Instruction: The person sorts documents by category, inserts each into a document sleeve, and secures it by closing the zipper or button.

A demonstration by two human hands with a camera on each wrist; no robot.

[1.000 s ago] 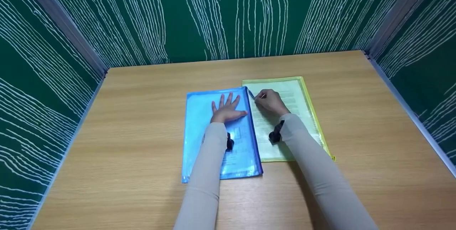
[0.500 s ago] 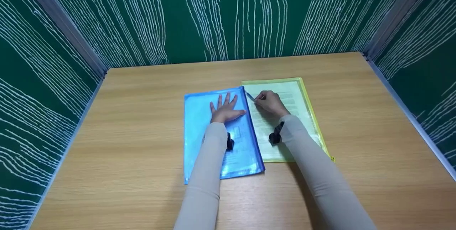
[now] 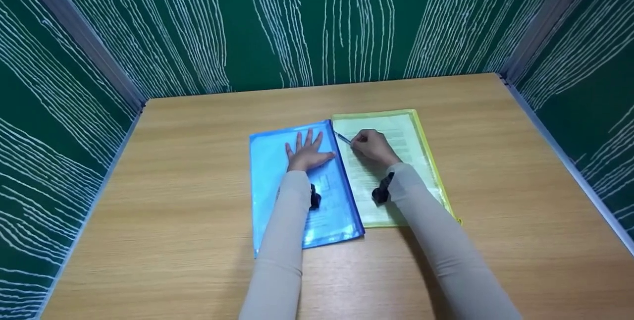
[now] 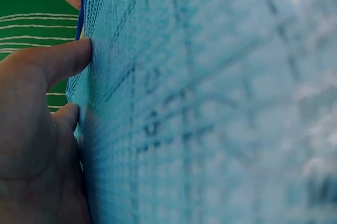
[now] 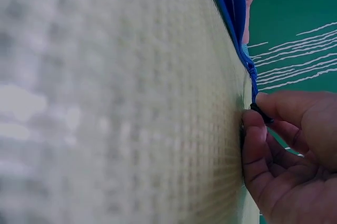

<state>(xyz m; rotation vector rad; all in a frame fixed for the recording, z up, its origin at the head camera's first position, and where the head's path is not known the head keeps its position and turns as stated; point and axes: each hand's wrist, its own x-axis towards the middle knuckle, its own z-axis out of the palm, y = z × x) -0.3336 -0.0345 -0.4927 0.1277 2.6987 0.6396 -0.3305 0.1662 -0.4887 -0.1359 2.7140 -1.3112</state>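
A blue mesh zip folder [image 3: 277, 161] with papers inside lies on the table, its right edge overlapping a yellow mesh zip folder [image 3: 391, 216]. My left hand [image 3: 308, 155] rests flat on the blue folder with fingers spread. Between thumb and fingertips, my right hand [image 3: 374, 145] pinches the dark end of the blue zip's pull cord [image 5: 254, 84], close over the yellow folder. The cord runs from the blue zip [image 5: 234, 21] near the folder's top right corner, slanting to the hand. In the left wrist view, the blue folder's mesh [image 4: 184, 103] fills most of the picture.
The wooden table [image 3: 188, 186] extends around both folders. Green walls [image 3: 247, 62] with white wavy lines stand at its back and sides. A yellow zip pull [image 3: 459, 221] sticks out at the yellow folder's lower right corner. Black wrist cameras [image 3: 381, 191] sit on the sleeves.
The blue folder has turned slightly, its top edge shifting left along with my left hand. The pull cord's attached end sits a little lower along the edge. My right hand keeps its pinch.
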